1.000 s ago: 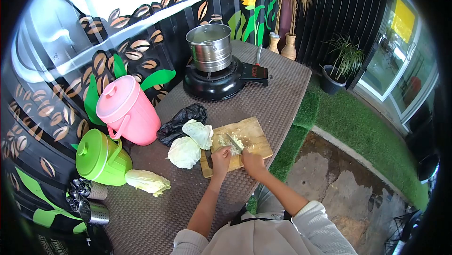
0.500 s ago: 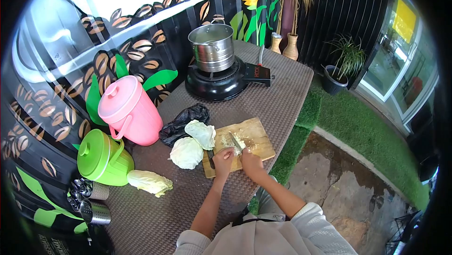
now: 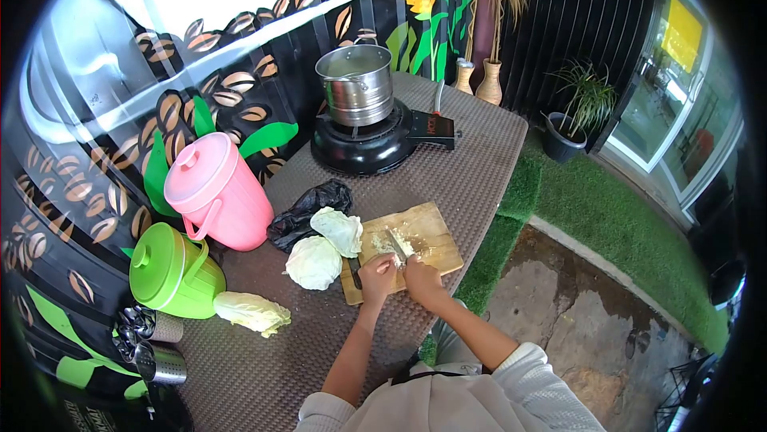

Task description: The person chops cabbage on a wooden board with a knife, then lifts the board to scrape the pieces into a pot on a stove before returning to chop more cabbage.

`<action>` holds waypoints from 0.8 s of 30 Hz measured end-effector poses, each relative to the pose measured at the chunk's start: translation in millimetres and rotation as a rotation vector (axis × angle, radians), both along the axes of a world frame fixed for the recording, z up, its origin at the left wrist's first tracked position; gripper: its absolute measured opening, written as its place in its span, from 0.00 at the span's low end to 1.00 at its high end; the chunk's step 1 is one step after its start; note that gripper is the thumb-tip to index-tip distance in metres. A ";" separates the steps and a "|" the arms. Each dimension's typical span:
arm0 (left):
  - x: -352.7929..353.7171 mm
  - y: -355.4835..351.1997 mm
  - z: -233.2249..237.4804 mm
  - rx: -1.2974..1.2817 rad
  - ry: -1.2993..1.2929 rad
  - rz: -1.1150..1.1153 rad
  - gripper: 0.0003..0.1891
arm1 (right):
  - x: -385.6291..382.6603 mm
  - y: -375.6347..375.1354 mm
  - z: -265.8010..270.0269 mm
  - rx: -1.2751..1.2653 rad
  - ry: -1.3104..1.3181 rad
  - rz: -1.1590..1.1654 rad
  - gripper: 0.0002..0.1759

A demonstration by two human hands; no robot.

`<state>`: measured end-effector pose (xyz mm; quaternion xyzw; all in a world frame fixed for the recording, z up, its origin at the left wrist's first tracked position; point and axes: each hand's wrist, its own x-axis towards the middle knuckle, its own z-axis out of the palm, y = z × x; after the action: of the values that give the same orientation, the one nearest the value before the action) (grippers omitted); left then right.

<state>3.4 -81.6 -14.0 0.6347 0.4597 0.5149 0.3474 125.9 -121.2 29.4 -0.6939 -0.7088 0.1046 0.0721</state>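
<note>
Over the near edge of a light-brown rectangular wooden cutting board (image 3: 441, 250), a grey metal knife (image 3: 398, 245) is held by the right hand (image 3: 423, 282). Its handle is covered by the closed fingers, and its blade is pointed forward and slightly to the left from this hand. Around the blade, just ahead of the right hand, small pale chopped pieces (image 3: 408, 246) are spread on the board. The left hand (image 3: 377, 276) is placed just beside the right one, with its fingers bent narrowly near the blade; whether something is gripped by them cannot be told. Close to the left side of the left hand, a dark narrow object (image 3: 355, 271) is seen along the board, but its kind cannot be made out.

To the left of the left hand, a rounded pale-green cabbage (image 3: 312, 264) is laid on a brown table with a woven texture (image 3: 471, 164). Slightly ahead of it, a smaller pale cabbage piece (image 3: 337, 230) is placed, and behind them a crumpled black plastic bag (image 3: 313, 210) is seen. Farther left from this hand, an elongated yellowish leafy cabbage (image 3: 252, 314) is laid near a bright green lidded container (image 3: 177, 276). Well ahead of the left hand, a silver metal pot (image 3: 358, 89) is supported by a round black stove (image 3: 355, 151).
</note>
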 end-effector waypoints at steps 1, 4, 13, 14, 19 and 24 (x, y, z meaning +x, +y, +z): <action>0.0 0.9 -6.0 -0.030 -0.073 -0.008 0.09 | -1.2 -5.0 1.3 0.002 0.000 0.000 0.14; -0.2 4.4 -15.7 0.037 -0.042 0.020 0.10 | -12.8 -25.4 -11.9 -0.019 -0.022 -0.032 0.13; 1.0 0.2 -8.7 -0.006 -0.066 0.017 0.09 | 5.3 -2.1 -5.7 0.061 -0.013 0.046 0.13; 0.3 -0.3 -10.5 -0.007 -0.066 0.018 0.09 | 8.1 -8.5 -2.4 0.063 -0.063 0.149 0.13; 1.9 -0.2 -8.8 0.027 -0.076 0.040 0.10 | -25.7 -23.4 -36.6 -0.015 0.005 -0.212 0.13; -1.0 -3.1 -4.1 0.017 -0.097 0.001 0.09 | 12.4 -5.5 -54.9 0.146 0.307 -0.056 0.16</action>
<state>2.4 -84.7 -18.1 0.6117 0.4383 0.5489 0.3639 138.3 -126.7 -25.5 -0.6820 -0.6756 0.1558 0.2326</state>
